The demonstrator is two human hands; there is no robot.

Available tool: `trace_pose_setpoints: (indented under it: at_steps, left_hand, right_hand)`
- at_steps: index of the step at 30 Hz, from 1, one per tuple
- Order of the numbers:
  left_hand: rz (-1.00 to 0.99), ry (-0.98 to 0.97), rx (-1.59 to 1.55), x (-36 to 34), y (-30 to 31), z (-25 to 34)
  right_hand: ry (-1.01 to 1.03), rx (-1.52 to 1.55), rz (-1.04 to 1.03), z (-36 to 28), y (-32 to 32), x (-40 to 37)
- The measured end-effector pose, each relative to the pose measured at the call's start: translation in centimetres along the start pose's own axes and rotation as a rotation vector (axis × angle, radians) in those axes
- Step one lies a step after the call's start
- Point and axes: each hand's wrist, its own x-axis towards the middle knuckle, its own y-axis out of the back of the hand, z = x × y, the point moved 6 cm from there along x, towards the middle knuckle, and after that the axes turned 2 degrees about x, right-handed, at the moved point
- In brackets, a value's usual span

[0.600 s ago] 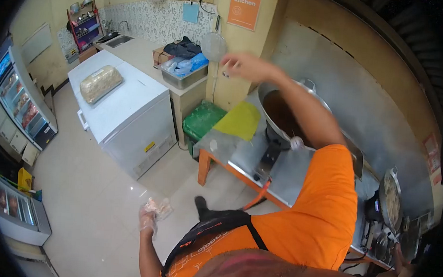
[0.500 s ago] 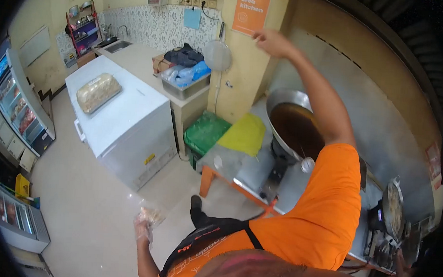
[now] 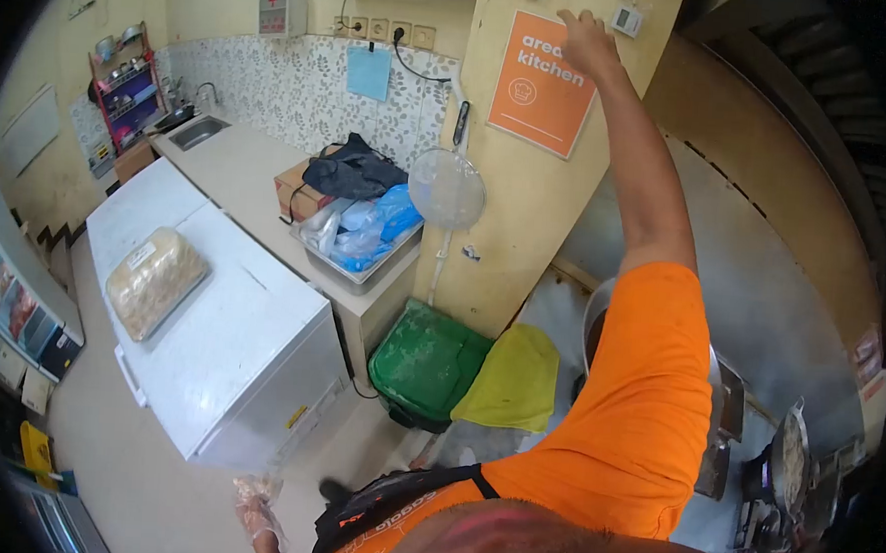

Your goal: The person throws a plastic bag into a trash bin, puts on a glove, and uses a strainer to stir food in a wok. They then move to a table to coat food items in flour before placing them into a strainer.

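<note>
At 7 o'clock in the head view, low beside the black apron (image 3: 391, 504), is a small, crumpled bundle of thin clear plastic (image 3: 258, 488) with pale, pinkish-beige lumps showing through it. Its surface is wrinkled and shiny, its outline uneven; the plastic is too small and blurred to show whether it is tied or open. The left hand (image 3: 258, 517), in a loose transparent glove, has its fingers bent in around the bundle's lower part, which sits at the fingertips; the exact grip of each finger cannot be told.

At 1 o'clock the bare right hand (image 3: 589, 46) is raised, fingers partly spread and slightly curved, in front of the upper part of an orange paper poster (image 3: 535, 86) with white lettering. It has hold of nothing that shows, and whether its fingertips touch the wall cannot be told. Just to its right is a small white device with a grey display (image 3: 627, 21).

At 9 o'clock a rectangular, clear-wrapped beige package (image 3: 157, 282) with a white label lies on a white chest freezer (image 3: 251, 317). A yellow-green cloth (image 3: 511, 378) lies at 5 o'clock, next to a green plastic bin (image 3: 427, 361).
</note>
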Motion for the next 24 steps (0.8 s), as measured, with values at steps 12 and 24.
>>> trace_pose_setpoints:
  at_steps: [12, 24]
  left_hand:
    - [-0.423, -0.184, -0.103, 23.5, -9.9, 6.9]
    - [-0.786, -0.208, -0.037, 35.3, -21.6, 9.1]
  right_hand:
    - [0.080, -0.568, -0.076, -3.8, -4.6, 6.6]
    - [0.253, -0.515, -0.177, -19.3, -4.8, 3.1]
